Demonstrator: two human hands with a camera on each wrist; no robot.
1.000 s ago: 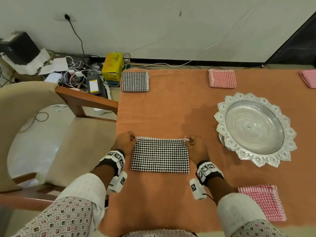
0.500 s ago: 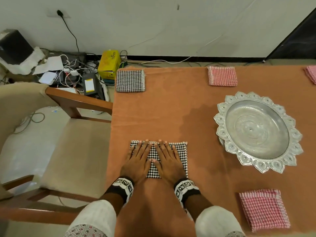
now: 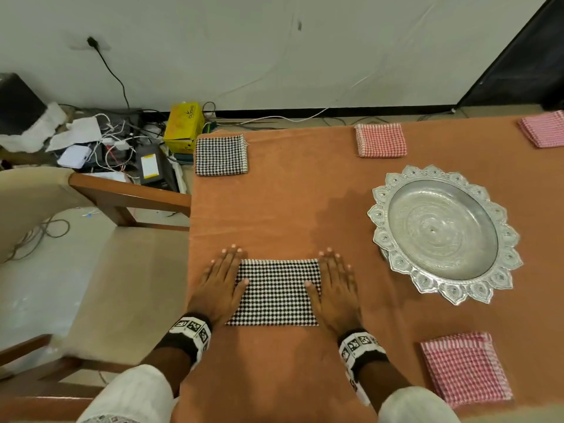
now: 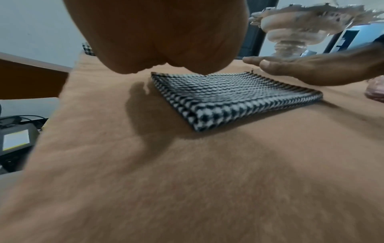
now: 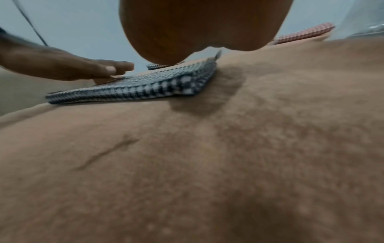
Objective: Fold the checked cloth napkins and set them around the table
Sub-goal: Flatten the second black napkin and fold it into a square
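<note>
A folded black-and-white checked napkin (image 3: 276,291) (image 4: 234,95) (image 5: 145,83) lies flat on the orange tablecloth (image 3: 274,377) near the table's front left. My left hand (image 3: 222,283) lies flat with straight fingers over the napkin's left edge. My right hand (image 3: 334,286) lies flat the same way over its right edge. In the left wrist view the right hand (image 4: 307,69) rests on the napkin's far side; in the right wrist view the left hand (image 5: 68,67) rests on the opposite side. A second folded black-and-white napkin (image 3: 221,155) sits at the far left corner.
A silver scalloped dish (image 3: 442,232) stands on the right. Folded red checked napkins lie at the back (image 3: 381,140), far right corner (image 3: 544,128) and front right (image 3: 465,369). A wooden armchair (image 3: 91,239) stands left of the table. Boxes and cables (image 3: 122,148) clutter the floor behind.
Both hands let go of the napkin's far corners, pressed flat side by side on its middle, then slid apart to its left and right edges.
</note>
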